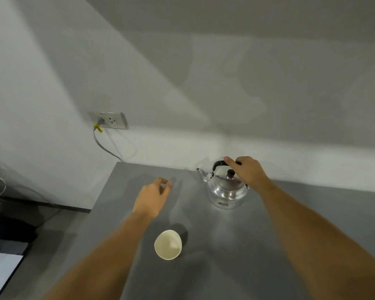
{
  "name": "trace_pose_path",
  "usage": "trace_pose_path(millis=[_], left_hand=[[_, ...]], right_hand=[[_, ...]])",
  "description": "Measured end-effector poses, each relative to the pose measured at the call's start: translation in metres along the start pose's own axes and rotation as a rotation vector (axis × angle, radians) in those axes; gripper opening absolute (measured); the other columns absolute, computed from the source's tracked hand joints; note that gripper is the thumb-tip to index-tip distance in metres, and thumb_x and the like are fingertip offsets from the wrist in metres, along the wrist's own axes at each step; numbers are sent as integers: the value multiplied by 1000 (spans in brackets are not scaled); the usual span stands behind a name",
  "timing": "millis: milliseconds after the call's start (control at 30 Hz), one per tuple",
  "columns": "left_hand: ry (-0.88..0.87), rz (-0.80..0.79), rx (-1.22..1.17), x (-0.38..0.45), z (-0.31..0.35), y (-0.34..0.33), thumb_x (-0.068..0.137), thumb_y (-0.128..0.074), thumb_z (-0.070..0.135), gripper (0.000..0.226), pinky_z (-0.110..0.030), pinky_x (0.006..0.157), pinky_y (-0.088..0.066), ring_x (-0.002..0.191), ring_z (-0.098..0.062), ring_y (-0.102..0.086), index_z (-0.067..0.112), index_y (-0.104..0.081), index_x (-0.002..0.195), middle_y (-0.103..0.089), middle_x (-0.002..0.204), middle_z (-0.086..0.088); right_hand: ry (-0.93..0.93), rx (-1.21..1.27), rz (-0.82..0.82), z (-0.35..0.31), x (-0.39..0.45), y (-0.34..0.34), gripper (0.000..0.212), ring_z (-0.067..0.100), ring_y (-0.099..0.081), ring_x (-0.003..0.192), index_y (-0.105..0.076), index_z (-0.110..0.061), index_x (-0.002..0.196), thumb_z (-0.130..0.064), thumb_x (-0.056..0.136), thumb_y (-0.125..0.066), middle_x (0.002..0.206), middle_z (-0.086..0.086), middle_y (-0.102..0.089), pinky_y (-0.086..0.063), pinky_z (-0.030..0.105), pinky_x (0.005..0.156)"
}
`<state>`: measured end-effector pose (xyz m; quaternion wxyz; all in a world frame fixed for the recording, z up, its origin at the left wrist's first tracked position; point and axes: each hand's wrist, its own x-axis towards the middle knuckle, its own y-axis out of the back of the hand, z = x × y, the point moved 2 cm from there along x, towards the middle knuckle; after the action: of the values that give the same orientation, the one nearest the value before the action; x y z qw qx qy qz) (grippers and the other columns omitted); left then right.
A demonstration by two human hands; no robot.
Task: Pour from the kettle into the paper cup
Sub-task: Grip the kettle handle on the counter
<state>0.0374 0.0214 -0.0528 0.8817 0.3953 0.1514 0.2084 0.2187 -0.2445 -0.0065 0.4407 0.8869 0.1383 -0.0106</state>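
The task looks barely begun. The kettle [225, 189] stands upright on the grey bench [290, 234], toward the back near the wall, its spout pointing left and its lid on. The right hand [248, 172] rests on the black handle arching over the lid, fingers curled around it in what looks like a grip, though the kettle has not been lifted. The left hand [153, 197] hovers over the bench with loosely curled fingers, holding nothing. The paper cup [168, 244] sits upright nearer the person, well apart from the kettle, and appears empty inside. Lifting, carrying over, and tipping all seem left to do.
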Motion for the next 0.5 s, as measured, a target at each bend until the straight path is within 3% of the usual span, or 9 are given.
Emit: trace_pose_path(millis=[333, 500], left_hand=[[58, 15, -3, -38, -52, 12, 99, -54, 44, 29, -27, 72, -45, 75, -20, -63, 25, -67, 115, -67, 75, 8], [129, -10, -41, -70, -83, 6, 98, -60, 36, 26, -24, 74, -47, 80, -18, -69, 21, -70, 116, -76, 88, 3]], right_hand=[[57, -76, 17, -9, -44, 15, 68, 18, -41, 47, -37, -16, 49, -70, 86, -53, 47, -1, -40, -31, 32, 49], [93, -147, -11, -19, -86, 23, 68, 18, -43, 48, -42, -14, 49, -70, 87, -55, 46, -1, -42, -31, 32, 49]])
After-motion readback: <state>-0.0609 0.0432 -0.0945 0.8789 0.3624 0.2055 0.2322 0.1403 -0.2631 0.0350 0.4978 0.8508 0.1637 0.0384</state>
